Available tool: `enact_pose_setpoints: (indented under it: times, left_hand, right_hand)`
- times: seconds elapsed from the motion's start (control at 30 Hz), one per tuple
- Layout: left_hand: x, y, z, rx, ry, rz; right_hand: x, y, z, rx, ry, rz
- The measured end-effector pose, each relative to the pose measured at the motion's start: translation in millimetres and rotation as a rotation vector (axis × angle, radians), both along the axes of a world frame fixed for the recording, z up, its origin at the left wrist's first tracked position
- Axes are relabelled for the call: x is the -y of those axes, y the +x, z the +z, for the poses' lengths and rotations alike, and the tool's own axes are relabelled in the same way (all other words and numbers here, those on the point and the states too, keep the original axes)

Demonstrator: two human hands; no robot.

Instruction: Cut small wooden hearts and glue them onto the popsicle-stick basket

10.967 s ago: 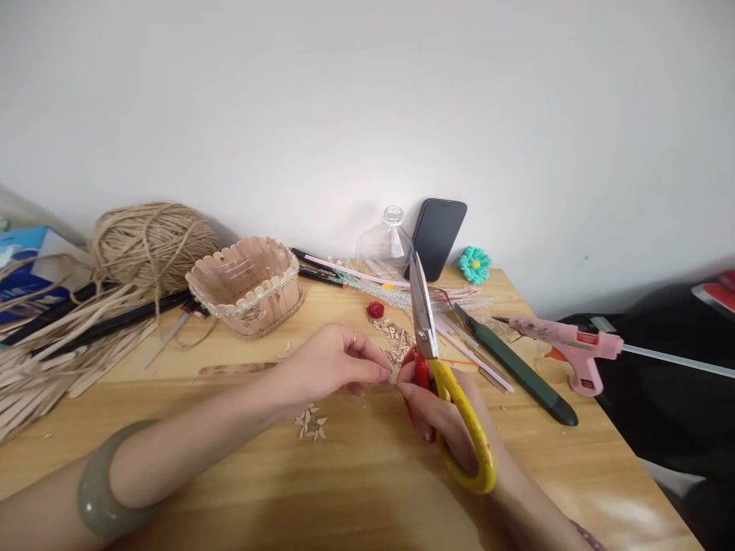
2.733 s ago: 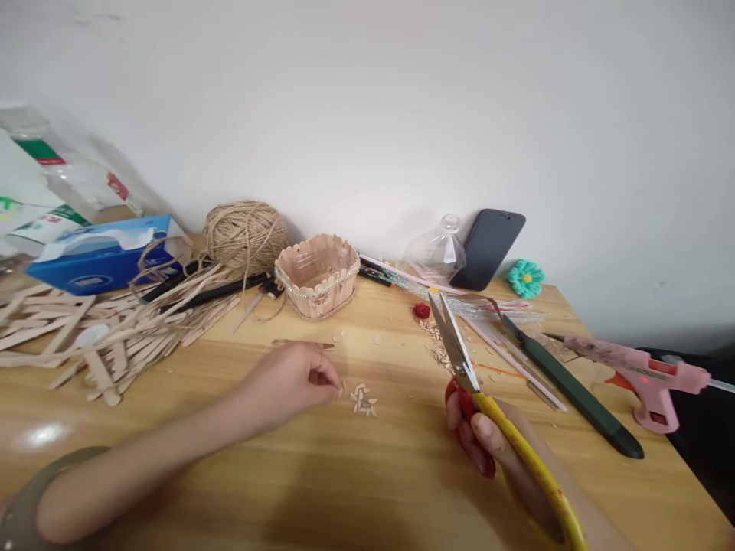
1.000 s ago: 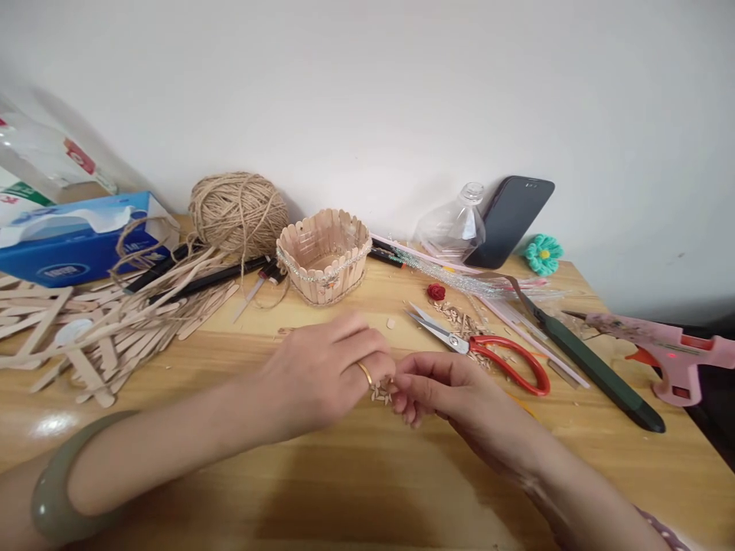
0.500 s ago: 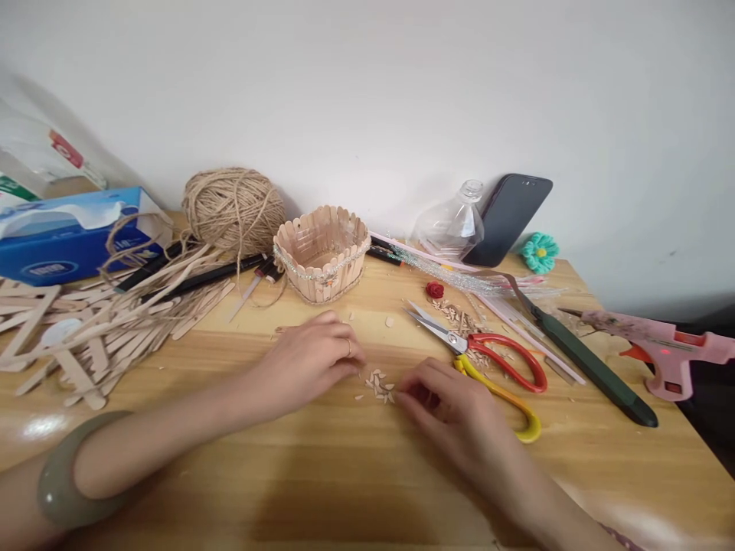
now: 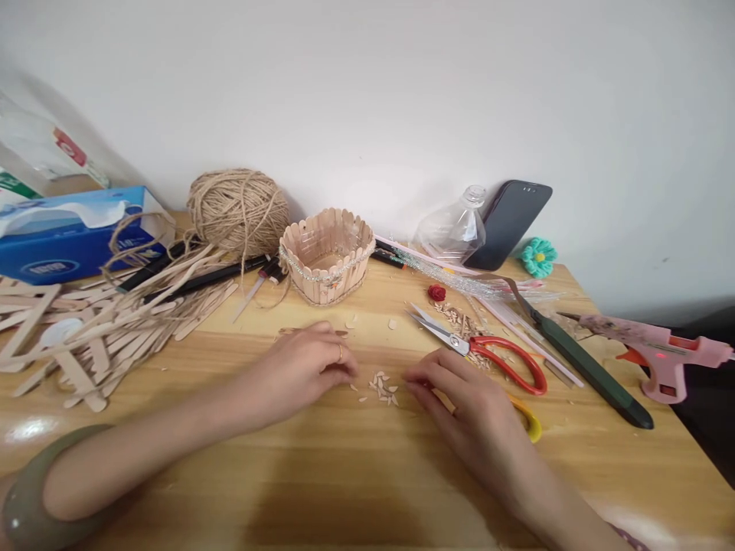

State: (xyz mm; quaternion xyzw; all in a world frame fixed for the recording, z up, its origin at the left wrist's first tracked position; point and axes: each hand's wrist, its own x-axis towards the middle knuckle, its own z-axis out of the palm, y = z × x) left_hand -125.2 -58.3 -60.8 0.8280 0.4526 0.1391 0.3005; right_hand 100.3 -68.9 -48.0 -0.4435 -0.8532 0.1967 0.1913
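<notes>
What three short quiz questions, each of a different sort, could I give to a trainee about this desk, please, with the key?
1. True or false: small pale pieces lie on the table between the left hand and the right hand.
2. What stands next to the ball of twine, on its right in the picture? a) blue box b) wooden basket c) glue gun
3. Which hand is nearer to the scissors?

Key: 1 true; 2 b; 3 right hand.
</notes>
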Motion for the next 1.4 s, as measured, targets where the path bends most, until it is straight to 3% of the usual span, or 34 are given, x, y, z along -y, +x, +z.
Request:
enact_pose_setpoints:
  times: [0.53, 0.9, 1.1, 1.4]
  left_hand:
    - [0, 9, 3.0, -0.105, -0.003, -0.033]
    - [1, 8, 2.5, -0.169, 0.065, -0.096]
    - [10, 6, 2.7, -0.082, 0.102, -0.144]
    - [20, 8, -8.3, -0.104, 0.243, -0.227]
  right_hand:
    - [4, -14, -11.8, 0.110, -0.088, 0.015]
    - [4, -17, -14.3, 0.144, 0.058, 0.061]
    - [3, -8, -9.2, 0.043, -0.032, 0.081]
    - [7, -7, -2.7, 0.126, -0.135, 0.179]
